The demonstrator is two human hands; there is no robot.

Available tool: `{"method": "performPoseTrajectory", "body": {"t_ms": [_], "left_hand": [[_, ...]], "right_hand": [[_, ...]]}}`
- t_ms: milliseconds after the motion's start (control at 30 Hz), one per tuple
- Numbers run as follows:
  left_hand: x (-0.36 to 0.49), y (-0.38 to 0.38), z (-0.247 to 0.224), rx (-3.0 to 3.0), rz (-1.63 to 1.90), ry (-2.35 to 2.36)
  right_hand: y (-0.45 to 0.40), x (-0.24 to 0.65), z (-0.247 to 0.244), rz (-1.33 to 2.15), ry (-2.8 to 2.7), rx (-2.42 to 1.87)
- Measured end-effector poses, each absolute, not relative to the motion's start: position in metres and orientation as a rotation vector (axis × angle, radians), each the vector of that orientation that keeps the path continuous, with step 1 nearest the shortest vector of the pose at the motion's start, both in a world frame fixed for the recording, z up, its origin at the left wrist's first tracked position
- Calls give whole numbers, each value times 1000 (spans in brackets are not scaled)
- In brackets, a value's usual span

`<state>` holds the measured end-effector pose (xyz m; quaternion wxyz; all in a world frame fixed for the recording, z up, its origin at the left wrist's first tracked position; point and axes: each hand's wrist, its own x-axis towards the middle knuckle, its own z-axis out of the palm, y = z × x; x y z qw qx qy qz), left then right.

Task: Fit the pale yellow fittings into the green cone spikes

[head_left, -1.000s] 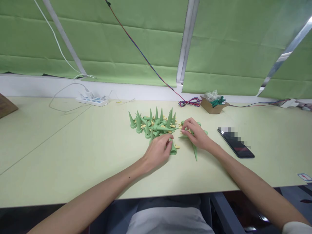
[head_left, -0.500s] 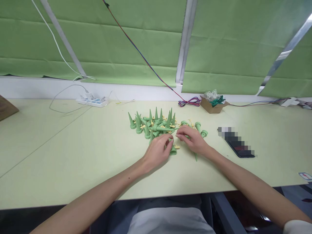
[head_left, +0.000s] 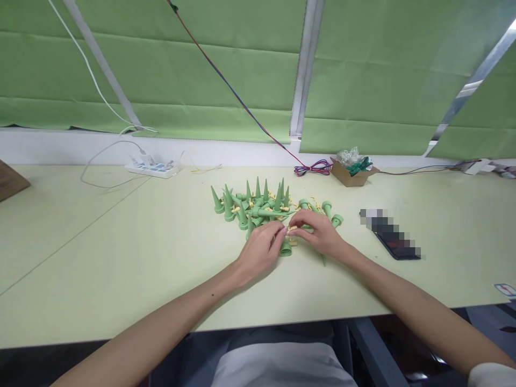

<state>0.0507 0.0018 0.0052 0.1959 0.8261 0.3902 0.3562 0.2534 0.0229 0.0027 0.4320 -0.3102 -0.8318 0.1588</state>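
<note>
Green plastic cones (head_left: 228,207) lie and stand in a pile at the middle of the table, with small yellow pieces among them. My right hand (head_left: 316,232) is closed in a pinch on a small yellow piece (head_left: 292,229). Against its fingertips, my left hand (head_left: 263,248) is closed too, thumb and forefinger together; whatever is between them is too small to name. Just below the fingers lies a green cone with its round open end (head_left: 286,250) showing, beside another yellow piece (head_left: 293,243).
A dark phone (head_left: 395,239), partly pixelated, lies to the right. Along the back edge are a small cardboard box (head_left: 350,176) with plastic wrap, a coiled cable (head_left: 313,168) and a white power strip (head_left: 155,170). A brown board (head_left: 12,181) sits at far left.
My two hands have come together at the fingertips. A yellow piece now shows between the fingers of my right hand, and my left thumb and forefinger have closed.
</note>
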Motion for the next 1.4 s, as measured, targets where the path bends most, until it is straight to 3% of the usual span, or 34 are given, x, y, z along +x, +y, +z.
{"method": "performPoseTrajectory", "body": {"t_ms": [600,1067,1400], "left_hand": [[53,1,9,2062,905,1010],[53,0,6,1914,1043,1073],[51,2,9,2096,1029,1167]], "right_hand": [[18,251,7,405,-2008,-743],[11,251,9,328,-2058,-839],[13,250,8,199,-1849,-908]]}}
